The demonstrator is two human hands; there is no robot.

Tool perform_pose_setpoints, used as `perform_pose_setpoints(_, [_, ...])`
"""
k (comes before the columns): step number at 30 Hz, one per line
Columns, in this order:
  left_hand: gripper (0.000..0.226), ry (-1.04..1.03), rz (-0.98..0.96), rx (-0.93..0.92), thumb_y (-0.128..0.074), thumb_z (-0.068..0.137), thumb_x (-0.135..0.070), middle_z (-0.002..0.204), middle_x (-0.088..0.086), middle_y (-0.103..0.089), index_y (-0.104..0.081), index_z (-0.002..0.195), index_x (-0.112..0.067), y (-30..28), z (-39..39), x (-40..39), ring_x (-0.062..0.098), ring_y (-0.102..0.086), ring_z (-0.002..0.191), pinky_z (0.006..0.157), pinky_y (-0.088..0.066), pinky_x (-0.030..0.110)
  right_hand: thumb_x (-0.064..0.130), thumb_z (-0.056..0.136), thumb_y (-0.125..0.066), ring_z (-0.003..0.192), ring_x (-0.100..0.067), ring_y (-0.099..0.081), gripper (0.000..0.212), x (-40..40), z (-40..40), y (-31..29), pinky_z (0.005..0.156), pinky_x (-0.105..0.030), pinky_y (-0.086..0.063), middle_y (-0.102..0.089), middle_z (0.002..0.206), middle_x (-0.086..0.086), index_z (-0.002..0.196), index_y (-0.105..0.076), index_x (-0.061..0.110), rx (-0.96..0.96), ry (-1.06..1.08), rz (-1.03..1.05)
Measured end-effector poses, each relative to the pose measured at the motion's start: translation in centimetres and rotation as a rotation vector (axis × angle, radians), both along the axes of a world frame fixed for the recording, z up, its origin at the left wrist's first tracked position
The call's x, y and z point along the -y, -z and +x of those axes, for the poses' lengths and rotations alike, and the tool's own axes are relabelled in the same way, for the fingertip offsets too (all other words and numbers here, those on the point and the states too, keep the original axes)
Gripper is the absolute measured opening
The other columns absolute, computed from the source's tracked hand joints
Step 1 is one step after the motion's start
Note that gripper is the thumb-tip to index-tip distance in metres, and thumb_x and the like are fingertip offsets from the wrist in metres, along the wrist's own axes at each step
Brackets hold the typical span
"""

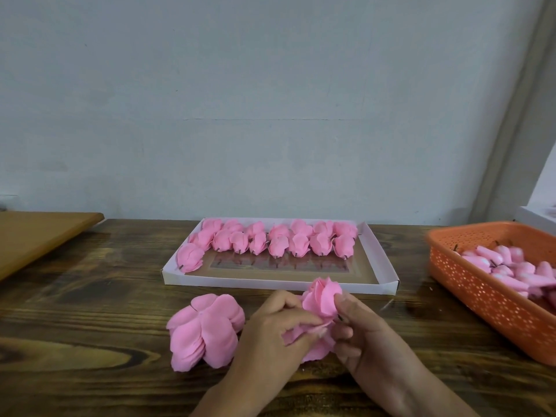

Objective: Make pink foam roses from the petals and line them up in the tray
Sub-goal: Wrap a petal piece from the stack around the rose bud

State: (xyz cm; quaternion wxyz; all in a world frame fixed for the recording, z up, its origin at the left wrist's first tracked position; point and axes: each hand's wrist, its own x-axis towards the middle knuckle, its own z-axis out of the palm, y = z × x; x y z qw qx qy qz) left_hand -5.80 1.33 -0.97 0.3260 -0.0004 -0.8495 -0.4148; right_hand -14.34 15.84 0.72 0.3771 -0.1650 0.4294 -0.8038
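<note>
Pink foam fills most of what I see on a dark, strongly grained wooden table (90,311) set against a plain grey wall.

Straight ahead of me lies a shallow white cardboard tray (382,260) with a brown floor. Finished roses (270,240) lie in it in two tidy rows along its far side, each with a short dark stem end pointing toward me. One more rose (189,257) sits alone at the near left, seemingly the start of a third row. By my judgement, the tray is a little over half full, with its near strip bare, so several roses remain to be made.

Between my hands, just in front of the tray's near wall, is the rose I am building (323,299). It has a tightly curled bud on top and looser petals hanging below. My left hand (276,326) has its fingers curled around the lower petals, pinching them in. My right hand (361,329) grips the base, where a thin dark stem end pokes out beside the thumb. This rose looks nearly shaped but is not yet in the tray.

Just left of my hands rests a thick stack of loose petals (204,332), flat, rounded, matte and soft-looking. At my right stands an orange plastic basket (475,287) with perforated walls, holding small pale pink buds (508,267) on dark stems.
</note>
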Motion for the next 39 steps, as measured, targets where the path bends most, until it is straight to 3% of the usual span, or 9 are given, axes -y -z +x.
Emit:
perform_pose_setpoints(8, [0.016, -0.061, 0.191, -0.103, -0.085, 0.067, -0.033, 0.088, -0.019, -0.055, -0.079, 0.079, -0.042, -0.5, -0.1, 0.0, 0.001, -0.058, 0.077, 0.061, -0.044, 0.009, 0.022, 0.079, -0.068, 0.05, -0.007, -0.048, 0.025, 0.5, 0.9, 0.0, 0.038, -0.015, -0.037, -0.064, 0.07, -0.002, 0.101, -0.079, 0.018, -0.064, 0.076, 0.105])
perform_pose_setpoints(12, [0.011, -0.065, 0.295, -0.083, -0.085, 0.063, -0.041, 0.099, -0.023, -0.06, -0.076, 0.069, -0.042, -0.8, -0.1, 0.0, 0.003, -0.063, 0.086, 0.071, -0.05, 0.016, 0.021, 0.08, -0.069, 0.052, -0.008, -0.053, 0.032, 0.5, 0.9, 0.0, 0.041, -0.016, -0.044, -0.065, 0.073, -0.004, 0.11, -0.076, 0.014, -0.026, 0.023, 0.097])
perform_pose_setpoints(15, [0.016, 0.022, 0.423, -0.04, -0.092, 0.07, -0.031, 0.111, -0.014, -0.071, -0.076, 0.071, -0.028, -0.8, -0.1, 0.1, 0.009, -0.071, 0.1, 0.08, -0.056, 0.023, 0.023, 0.08, -0.07, 0.056, -0.009, -0.056, 0.032, 0.4, 1.0, -0.2, 0.046, -0.017, -0.05, -0.065, 0.076, -0.004, 0.11, -0.076, 0.014, 0.007, -0.055, 0.076])
perform_pose_setpoints(18, [0.014, 0.076, 0.505, -0.036, -0.088, 0.075, -0.02, 0.095, -0.001, -0.077, -0.074, 0.073, -0.019, -1.1, 0.0, -0.2, 0.012, -0.075, 0.086, 0.074, -0.056, 0.019, 0.022, 0.081, -0.069, 0.059, -0.009, -0.059, 0.036, 0.3, 0.9, 0.0, 0.052, -0.018, -0.055, -0.066, 0.079, -0.005, 0.114, -0.074, 0.011, 0.016, -0.09, 0.048])
perform_pose_setpoints(25, [0.016, 0.044, 0.519, 0.037, -0.084, 0.074, -0.039, 0.087, -0.002, -0.076, -0.076, 0.076, -0.026, -1.1, -0.1, 0.1, 0.011, -0.073, 0.088, 0.076, -0.057, 0.023, 0.014, 0.073, -0.076, 0.061, -0.006, -0.061, 0.041, 0.2, 0.7, 0.2, 0.059, -0.015, -0.055, -0.069, 0.08, -0.004, 0.114, -0.075, 0.01, -0.061, -0.083, 0.062])
perform_pose_setpoints(29, [0.023, 0.009, 0.589, 0.025, -0.082, 0.078, -0.049, 0.094, -0.002, -0.077, -0.077, 0.088, -0.029, -1.4, 0.0, 0.1, 0.01, -0.072, 0.092, 0.077, -0.057, 0.022, 0.007, 0.076, -0.072, 0.058, -0.007, -0.063, 0.028, 0.1, 0.5, 0.3, 0.057, -0.016, -0.057, -0.069, 0.076, -0.007, 0.103, -0.077, 0.003, 0.081, -0.077, -0.032])
perform_pose_setpoints(32, [0.028, -0.042, 0.795, 0.166, -0.061, 0.092, -0.047, 0.099, 0.003, -0.078, -0.076, 0.099, -0.024, -1.9, 0.2, 0.2, 0.019, -0.074, 0.089, 0.071, -0.06, 0.033, 0.009, 0.072, -0.084, 0.059, -0.007, -0.064, 0.023, -0.2, 0.3, -0.1, 0.058, -0.015, -0.057, -0.071, 0.079, -0.008, 0.093, -0.079, 0.004, 0.127, -0.065, -0.137])
perform_pose_setpoints(35, [0.047, 0.112, 0.897, 0.505, -0.045, 0.104, -0.047, 0.095, 0.014, -0.078, -0.071, 0.112, -0.009, -2.4, 0.3, -0.1, 0.024, -0.072, 0.075, 0.06, -0.056, 0.03, 0.016, 0.049, -0.1, 0.058, -0.007, -0.061, 0.047, -0.4, 0.1, -0.3, 0.054, -0.015, -0.055, -0.064, 0.074, -0.008, 0.089, -0.078, 0.003, 0.118, -0.052, -0.149])
perform_pose_setpoints(39, [0.059, 0.389, 1.009, 0.589, -0.046, 0.096, -0.062, 0.101, 0.017, -0.076, -0.08, 0.097, -0.013, -2.7, 0.4, -0.5, 0.019, -0.069, 0.072, 0.063, -0.057, 0.024, 0.022, 0.06, -0.093, 0.051, -0.006, -0.052, 0.036, -0.5, 0.4, -0.3, 0.048, -0.017, -0.049, -0.057, 0.07, -0.007, 0.088, -0.076, 0.007, 0.04, -0.084, -0.101])
